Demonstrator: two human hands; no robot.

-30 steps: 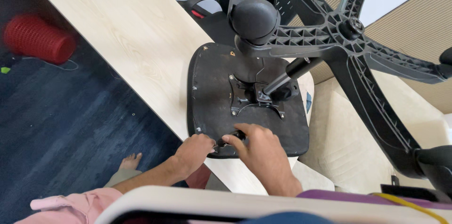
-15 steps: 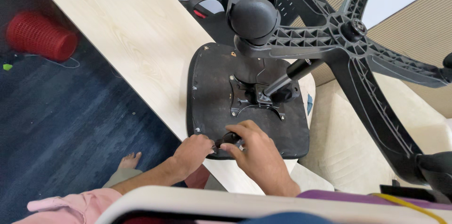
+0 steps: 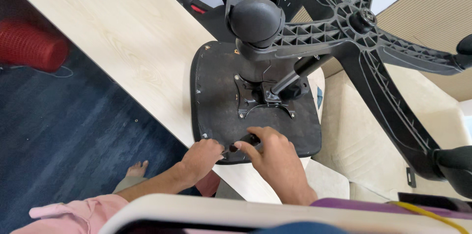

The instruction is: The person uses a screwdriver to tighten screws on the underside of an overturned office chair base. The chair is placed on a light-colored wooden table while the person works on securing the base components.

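An office chair lies upside down on a pale wooden table (image 3: 123, 42), its black seat underside (image 3: 216, 96) facing up and its star base (image 3: 354, 32) with a caster wheel (image 3: 255, 17) rising toward me. My right hand (image 3: 273, 158) grips a small dark tool handle (image 3: 246, 141) at the seat's near edge. My left hand (image 3: 201, 158) rests at the same edge, fingers pinched at the tool's tip. What lies under the fingertips is hidden.
A red ribbed cylinder (image 3: 32, 44) lies on the dark blue carpet (image 3: 73, 140) at the left. A bare foot (image 3: 136, 169) shows below the table. A beige cushioned seat (image 3: 364, 145) stands at the right. A white rim (image 3: 246, 212) crosses the bottom.
Both hands stay at the seat's near edge with small shifts of the fingers around the tool. The view has drifted slightly.
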